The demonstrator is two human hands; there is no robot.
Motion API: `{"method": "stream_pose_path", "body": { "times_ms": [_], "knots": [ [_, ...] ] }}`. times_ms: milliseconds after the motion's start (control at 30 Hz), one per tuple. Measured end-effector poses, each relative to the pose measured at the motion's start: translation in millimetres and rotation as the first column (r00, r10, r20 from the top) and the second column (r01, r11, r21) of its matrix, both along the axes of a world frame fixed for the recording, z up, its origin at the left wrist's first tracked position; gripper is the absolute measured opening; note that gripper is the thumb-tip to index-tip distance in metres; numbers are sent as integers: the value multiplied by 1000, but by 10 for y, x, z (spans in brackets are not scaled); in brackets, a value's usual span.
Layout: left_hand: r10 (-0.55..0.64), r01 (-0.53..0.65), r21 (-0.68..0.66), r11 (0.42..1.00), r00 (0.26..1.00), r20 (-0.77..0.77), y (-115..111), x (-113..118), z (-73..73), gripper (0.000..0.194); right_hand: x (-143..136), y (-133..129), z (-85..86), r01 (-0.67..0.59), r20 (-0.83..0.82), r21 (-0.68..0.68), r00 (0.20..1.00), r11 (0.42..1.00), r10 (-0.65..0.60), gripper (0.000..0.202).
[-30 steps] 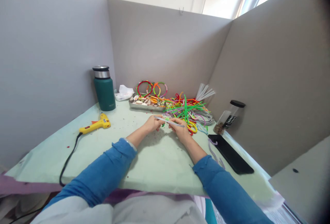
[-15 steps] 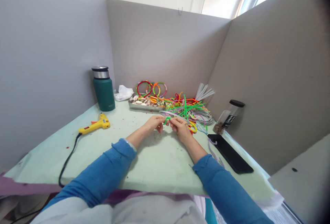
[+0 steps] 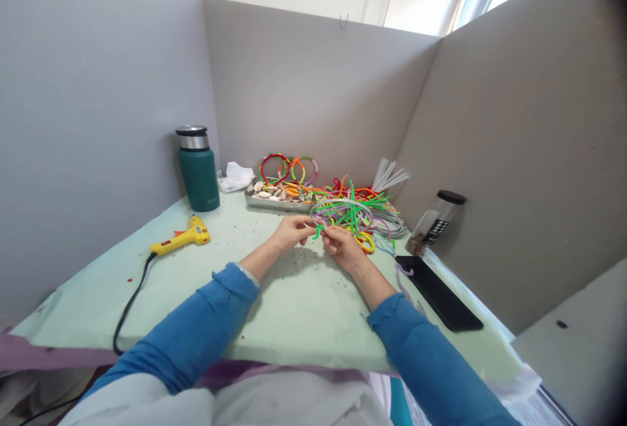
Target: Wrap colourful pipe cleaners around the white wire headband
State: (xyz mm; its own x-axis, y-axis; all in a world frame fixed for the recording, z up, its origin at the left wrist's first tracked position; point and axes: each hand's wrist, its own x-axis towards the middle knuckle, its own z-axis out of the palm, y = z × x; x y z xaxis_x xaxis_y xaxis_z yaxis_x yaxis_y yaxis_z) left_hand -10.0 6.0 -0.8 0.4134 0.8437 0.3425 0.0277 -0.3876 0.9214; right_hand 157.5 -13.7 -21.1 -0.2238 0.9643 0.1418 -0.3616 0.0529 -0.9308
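Near the middle of the table, my left hand (image 3: 292, 232) and my right hand (image 3: 343, 245) meet fingertip to fingertip. Between them is a small bent piece of green pipe cleaner (image 3: 317, 231), pinched by the fingers of both hands. A pale grey-purple hoop (image 3: 367, 205) rises from the fingertips and leans over the pile behind. Just beyond the hands lies a heap of coloured pipe cleaners (image 3: 353, 207), green, red, yellow and purple. A metal tray (image 3: 279, 204) full of small flat pieces stands behind my left hand.
On the left are a yellow glue gun (image 3: 181, 240) with a black cord and a green bottle (image 3: 198, 178). White tissue (image 3: 237, 176) and coloured hoops (image 3: 274, 168) stand at the back. A black phone (image 3: 438, 292) and tilted clear jar (image 3: 435, 223) are on the right.
The pale hoop at my fingertips has turned and now stands up as a wider loop over the pile. The green piece has shifted slightly between my fingers.
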Motion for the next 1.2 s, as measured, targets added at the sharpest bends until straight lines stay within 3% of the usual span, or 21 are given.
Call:
{"method": "stream_pose_path", "body": {
  "times_ms": [333, 667, 1200],
  "knots": [
    [-80, 79, 58, 995, 997, 0, -68, -18, 81, 37, 12, -32, 43, -135, -69, -71, 989, 988, 130, 17],
    [-104, 104, 48, 993, 995, 4, -85, -36, 107, 37, 34, -15, 2, -195, -35, -27, 980, 980, 194, 21],
    [47, -43, 101, 994, 998, -36, -107, -12, 93, 38, -17, -43, 37, -19, 9, 41, 1000, 999, 18, 22]
  ]
}}
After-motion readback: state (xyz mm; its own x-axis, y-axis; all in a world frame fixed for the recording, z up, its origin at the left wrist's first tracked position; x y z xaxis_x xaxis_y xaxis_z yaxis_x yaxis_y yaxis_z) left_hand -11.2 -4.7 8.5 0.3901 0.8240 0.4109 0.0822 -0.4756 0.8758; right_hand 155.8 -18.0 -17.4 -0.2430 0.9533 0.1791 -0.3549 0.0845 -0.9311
